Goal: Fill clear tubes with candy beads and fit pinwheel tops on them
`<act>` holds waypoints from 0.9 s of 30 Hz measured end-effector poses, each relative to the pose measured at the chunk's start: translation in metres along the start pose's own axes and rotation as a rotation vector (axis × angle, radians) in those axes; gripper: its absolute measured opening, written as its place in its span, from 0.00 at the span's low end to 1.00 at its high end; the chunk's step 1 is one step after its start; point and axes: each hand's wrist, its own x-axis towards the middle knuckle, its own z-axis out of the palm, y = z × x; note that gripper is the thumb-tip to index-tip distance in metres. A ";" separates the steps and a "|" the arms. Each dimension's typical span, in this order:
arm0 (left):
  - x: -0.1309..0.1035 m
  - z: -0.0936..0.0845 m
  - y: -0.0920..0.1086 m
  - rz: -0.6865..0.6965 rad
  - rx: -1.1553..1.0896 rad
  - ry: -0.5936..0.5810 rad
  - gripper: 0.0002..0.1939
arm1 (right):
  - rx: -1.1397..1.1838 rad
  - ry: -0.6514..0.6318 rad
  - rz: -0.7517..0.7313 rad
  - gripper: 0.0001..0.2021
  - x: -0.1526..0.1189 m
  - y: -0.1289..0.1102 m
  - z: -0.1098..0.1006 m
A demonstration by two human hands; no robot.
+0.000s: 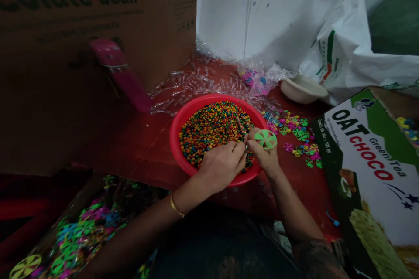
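A red basin (176, 139) full of small multicoloured balls stands on the red tabletop. Over its front right part both hands meet. My left hand (222, 163), with a gold bangle at the wrist, has its fingers closed at a small clear piece, partly hidden by the fingers. My right hand (263, 152) is pinched close against it, and a green pinwheel-like disc (266, 139) sticks out at its fingers. A clear tube (242, 125) shows just above the fingertips, over the balls.
Clear tubes (196, 85) lie behind the basin. Coloured discs (301, 133) are scattered to the right, near a cream bowl (304, 88) and a printed carton (369, 161). A large cardboard box (157, 22) stands left. More discs (81, 229) fill a container at lower left.
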 end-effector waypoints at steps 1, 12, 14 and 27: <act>0.002 0.001 0.000 -0.023 0.049 0.032 0.14 | -0.012 0.068 0.052 0.13 0.000 0.000 0.004; 0.008 -0.011 -0.014 -0.088 -0.440 -0.274 0.18 | 0.145 0.123 0.238 0.18 0.000 0.006 0.011; 0.007 -0.008 -0.006 -0.089 -0.048 -0.063 0.15 | 0.080 0.135 0.337 0.20 0.002 0.012 0.013; 0.014 -0.006 -0.013 -0.123 0.056 -0.101 0.19 | -0.041 0.219 0.365 0.21 0.009 0.001 0.024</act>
